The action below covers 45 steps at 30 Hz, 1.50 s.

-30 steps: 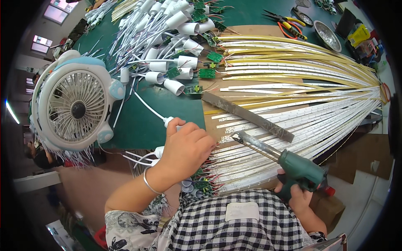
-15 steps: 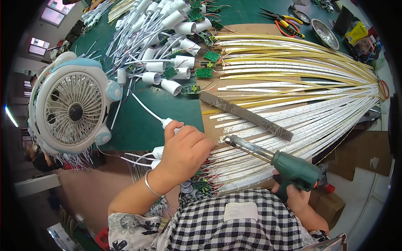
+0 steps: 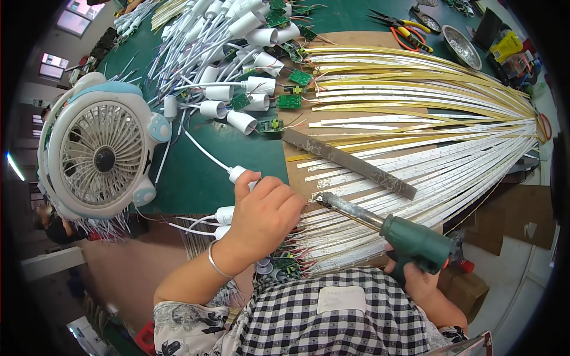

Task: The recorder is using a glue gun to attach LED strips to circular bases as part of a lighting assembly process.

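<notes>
My right hand (image 3: 415,279) grips the handle of a green soldering gun (image 3: 418,242). The gun's metal barrel points left, and its tip is at the end of a white LED strip (image 3: 332,197). Close by the tip, my left hand (image 3: 267,207) is closed, its fingertips pinched down at the strip ends. What the fingers pinch is hidden beneath the hand. A white cylindrical cap (image 3: 237,173) on a white cable pokes out by the thumb and index finger. A brown, flat bar (image 3: 350,163) lies slantwise across the strips above the gun.
White caps with cables (image 3: 243,25) and green circuit boards (image 3: 289,101) are heaped at the far left. A fan (image 3: 104,157) stands left. Pliers (image 3: 409,35) and a metal bowl (image 3: 461,47) lie at the far right. More strips (image 3: 415,74) fan out rightward, bunched near orange-handled scissors (image 3: 544,126).
The soldering gun's body has shifted very slightly left, its tip staying at the strip end. My left hand holds almost the same place.
</notes>
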Available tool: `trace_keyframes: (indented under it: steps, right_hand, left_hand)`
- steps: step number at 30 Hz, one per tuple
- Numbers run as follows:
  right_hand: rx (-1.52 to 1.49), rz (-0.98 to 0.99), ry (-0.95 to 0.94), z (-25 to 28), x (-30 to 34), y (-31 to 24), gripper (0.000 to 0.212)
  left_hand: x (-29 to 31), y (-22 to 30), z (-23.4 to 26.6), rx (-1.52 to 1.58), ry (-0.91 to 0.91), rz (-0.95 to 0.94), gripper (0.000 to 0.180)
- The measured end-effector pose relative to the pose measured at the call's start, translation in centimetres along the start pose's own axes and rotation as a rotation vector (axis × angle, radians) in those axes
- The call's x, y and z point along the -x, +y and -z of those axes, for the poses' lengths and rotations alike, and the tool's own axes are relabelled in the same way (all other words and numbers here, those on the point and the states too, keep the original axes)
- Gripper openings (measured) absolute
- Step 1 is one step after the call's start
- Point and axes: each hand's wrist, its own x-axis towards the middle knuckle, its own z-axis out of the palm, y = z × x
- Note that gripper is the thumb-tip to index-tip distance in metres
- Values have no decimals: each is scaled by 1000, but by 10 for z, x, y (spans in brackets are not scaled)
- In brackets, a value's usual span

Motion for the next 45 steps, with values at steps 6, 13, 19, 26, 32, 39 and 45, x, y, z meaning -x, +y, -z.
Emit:
trace_keyframes:
  steps: [6, 13, 19, 26, 32, 39, 45]
  right_hand:
    - [159, 47, 6, -2, -1, 2, 27]
    - [239, 40, 0, -5, -5, -1, 20]
    - [398, 85, -77, 0, -9, -2, 18]
    - [163, 48, 5, -2, 1, -2, 21]
    - [209, 61, 28, -4, 3, 2, 22]
    - [234, 58, 22, -3, 1, 3, 20]
    - [232, 71, 11, -4, -3, 2, 19]
  left_hand:
    - [1, 1, 0, -40, -5, -21, 21]
    - [3, 0, -1, -21, -1, -17, 21]
    - [3, 0, -1, -24, -3, -20, 19]
    - [1, 1, -2, -28, 5, -20, 19]
    - [2, 1, -2, -44, 12, -27, 20]
    - [1, 2, -1, -37, 1, -21, 20]
    - [2, 1, -2, -40, 11, -26, 20]
